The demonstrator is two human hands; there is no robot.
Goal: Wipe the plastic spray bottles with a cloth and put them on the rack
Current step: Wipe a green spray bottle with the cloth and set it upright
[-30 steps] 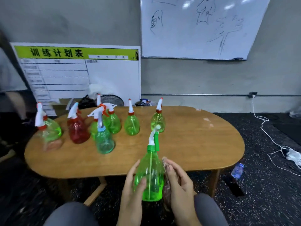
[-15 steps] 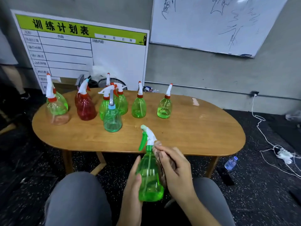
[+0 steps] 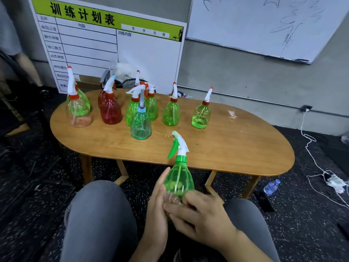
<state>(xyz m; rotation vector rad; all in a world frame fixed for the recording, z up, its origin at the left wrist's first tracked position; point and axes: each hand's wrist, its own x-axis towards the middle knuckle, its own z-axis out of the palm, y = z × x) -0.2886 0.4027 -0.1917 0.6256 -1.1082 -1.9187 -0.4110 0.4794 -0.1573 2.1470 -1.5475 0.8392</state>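
Your left hand [image 3: 157, 205] lies along the left side of the green spray bottle [image 3: 179, 181], fingers nearly straight and pressed flat against its wall rather than wrapped round it. Your right hand [image 3: 202, 218] sits low at the bottle's base with its fingers curled in over the lower front; something pale and crumpled shows between those fingers and the plastic, though you cannot tell from this view whether it is the cloth. The bottle stands upright above your lap, between your knees and just short of the near edge of the wooden table [image 3: 236, 148], its white and green trigger head pointing up and to the left. On the table, counting from the left, you have a clear bottle with a pinkish base [image 3: 78, 114] with a green one close behind it, then a red bottle [image 3: 110, 111] with what looks like a second red one tucked behind, then a tight cluster of two green bottles and a teal bottle with a blue collar [image 3: 140, 125] in front, then two more green bottles standing apart, the last being the rightmost green bottle [image 3: 201, 116]. That makes nine standing on the table and one in your hands. A small water bottle [image 3: 271, 186] lies on the floor to the right.
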